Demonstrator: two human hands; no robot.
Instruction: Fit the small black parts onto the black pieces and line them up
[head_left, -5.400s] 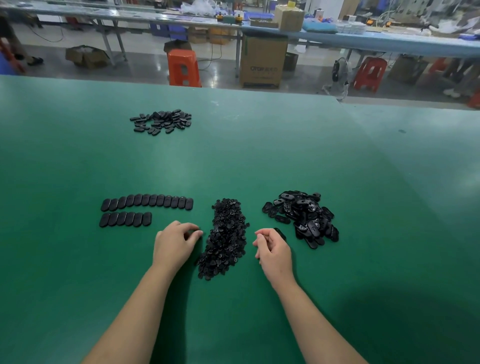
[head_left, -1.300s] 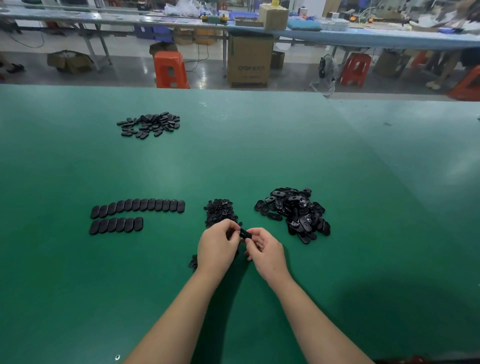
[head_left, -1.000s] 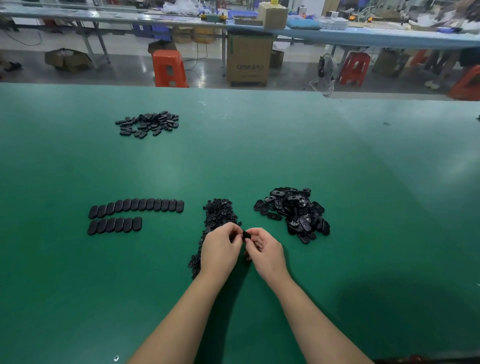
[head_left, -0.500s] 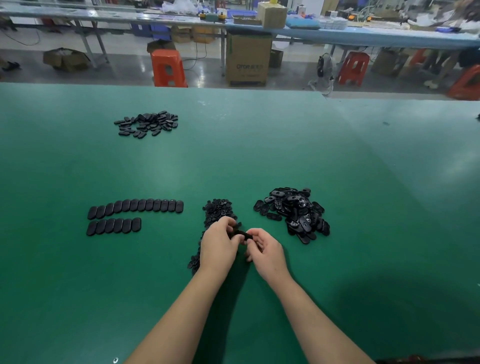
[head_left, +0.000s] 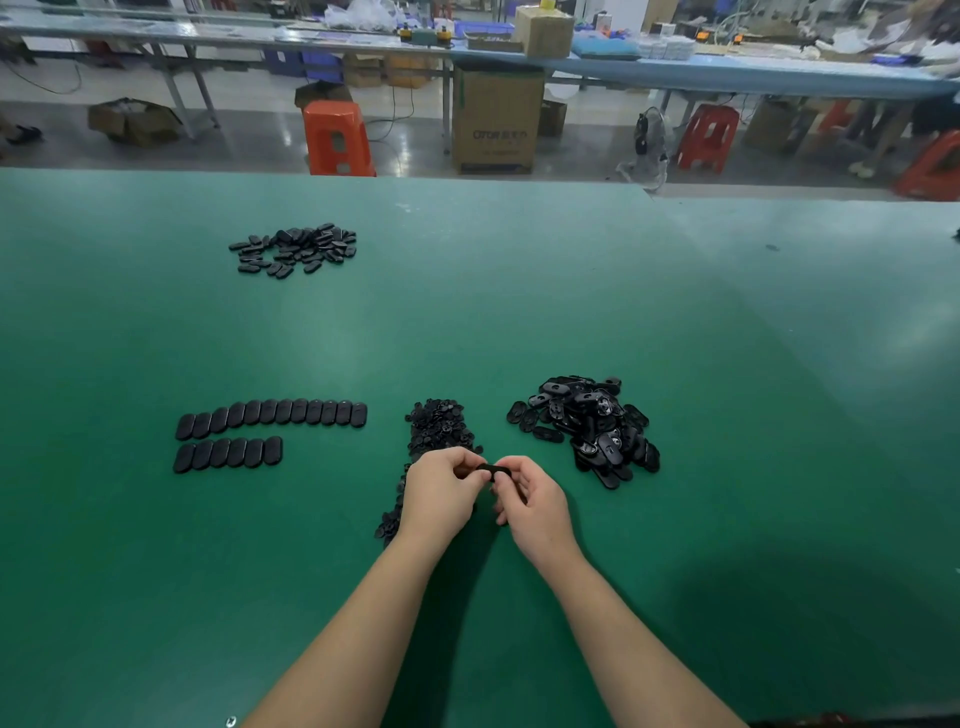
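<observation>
— two forearms rise from the bottom edge and meet at frame centre. what's held?
— left hand (head_left: 440, 493) and right hand (head_left: 531, 500), fingers curled, pinch one black piece (head_left: 491, 471) between them.
— behind them?
— heap of small black parts (head_left: 439, 427), partly hidden by the left hand; loose pile of pieces (head_left: 587, 427) to the right.
— left of centre?
— two neat rows (head_left: 270, 414) on the green table (head_left: 519, 312); another scattered pile (head_left: 295, 248) in the upper left.

Twelve finished pieces in the back row (head_left: 271, 419), six in the front row (head_left: 228, 453), three loose heaps, two hands
</observation>
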